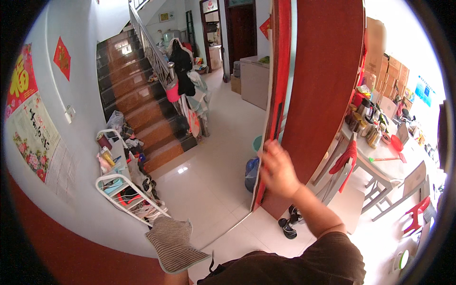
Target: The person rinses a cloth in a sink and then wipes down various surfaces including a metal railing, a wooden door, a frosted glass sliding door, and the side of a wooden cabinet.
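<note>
At the bottom left, a grey-brown striped cloth (175,244) with a pale border covers my left hand, and only a bit of my forearm shows below it. The cloth is held up in front of a white metal shoe rack (133,190). My right hand (279,171), blurred, is raised with its fingers spread at the edge of a red-brown door (322,89). I cannot tell whether the fingers touch the door's edge.
A staircase (137,107) with a metal railing (149,46) rises behind the rack. Sandals (288,228) lie by the door's foot. At right are a chair (343,210) and a cluttered table (384,151). A blue bag (251,174) sits behind the door edge.
</note>
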`<state>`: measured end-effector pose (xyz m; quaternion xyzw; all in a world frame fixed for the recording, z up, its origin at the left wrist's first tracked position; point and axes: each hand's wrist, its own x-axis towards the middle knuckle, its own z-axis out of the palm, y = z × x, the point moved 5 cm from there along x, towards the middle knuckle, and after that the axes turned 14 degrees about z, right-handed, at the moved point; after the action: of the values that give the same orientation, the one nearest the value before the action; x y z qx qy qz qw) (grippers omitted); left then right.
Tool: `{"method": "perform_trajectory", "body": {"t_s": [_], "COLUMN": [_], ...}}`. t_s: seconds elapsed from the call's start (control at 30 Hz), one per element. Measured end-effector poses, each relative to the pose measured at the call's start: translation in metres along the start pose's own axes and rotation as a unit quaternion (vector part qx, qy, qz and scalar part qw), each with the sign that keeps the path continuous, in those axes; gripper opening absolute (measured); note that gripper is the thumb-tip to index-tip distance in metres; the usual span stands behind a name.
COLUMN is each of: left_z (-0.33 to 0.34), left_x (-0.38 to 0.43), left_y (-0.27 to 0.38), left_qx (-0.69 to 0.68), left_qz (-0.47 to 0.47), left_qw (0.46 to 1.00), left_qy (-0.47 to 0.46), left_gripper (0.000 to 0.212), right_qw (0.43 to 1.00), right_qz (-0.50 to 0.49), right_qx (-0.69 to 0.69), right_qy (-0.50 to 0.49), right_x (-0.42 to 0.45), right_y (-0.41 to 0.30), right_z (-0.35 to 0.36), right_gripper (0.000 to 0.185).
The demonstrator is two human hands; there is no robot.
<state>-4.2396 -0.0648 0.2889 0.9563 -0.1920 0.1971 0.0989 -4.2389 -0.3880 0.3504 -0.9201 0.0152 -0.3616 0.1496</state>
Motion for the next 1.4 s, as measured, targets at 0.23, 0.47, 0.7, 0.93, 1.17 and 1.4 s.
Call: {"method": "perform_trajectory", "body": {"t_s": [0.23, 0.47, 0.7, 0.93, 1.17, 1.4], "left_z": [0.029, 0.09, 0.091, 0.04, 0.012, -0.082], "left_x": [0.077, 0.187, 0.306, 0.361, 0.37, 0.408], "left_y": [0.067, 0.161, 0.256, 0.297, 0.299, 0.313], "left_qx": [0.12, 0.781, -0.122, -0.271, -0.249, -0.119], "left_qz": [0.084, -0.041, 0.313, 0.294, 0.372, 0.38], "left_qw": [0.989, 0.61, 0.931, 0.828, 0.822, 0.821], "left_qy": [0.02, 0.128, 0.143, 0.393, 0.352, 0.41], "left_gripper": [0.025, 0.026, 0.038, 0.069, 0.066, 0.072], "right_qw": [0.92, 0.917, 0.926, 0.929, 0.923, 0.922], "right_qz": [0.084, 0.051, 0.055, 0.078, 0.099, 0.094], "right_qx": [-0.22, -0.148, -0.152, -0.114, -0.133, -0.129], "right_qy": [0.314, 0.366, 0.342, 0.343, 0.348, 0.352], "right_x": [0.118, 0.154, 0.146, 0.146, 0.139, 0.141], "right_y": [0.123, 0.174, 0.178, 0.173, 0.175, 0.18], "right_z": [-0.149, -0.192, -0.188, -0.185, -0.189, -0.185], "right_gripper": [0.063, 0.067, 0.058, 0.058, 0.06, 0.058]}}
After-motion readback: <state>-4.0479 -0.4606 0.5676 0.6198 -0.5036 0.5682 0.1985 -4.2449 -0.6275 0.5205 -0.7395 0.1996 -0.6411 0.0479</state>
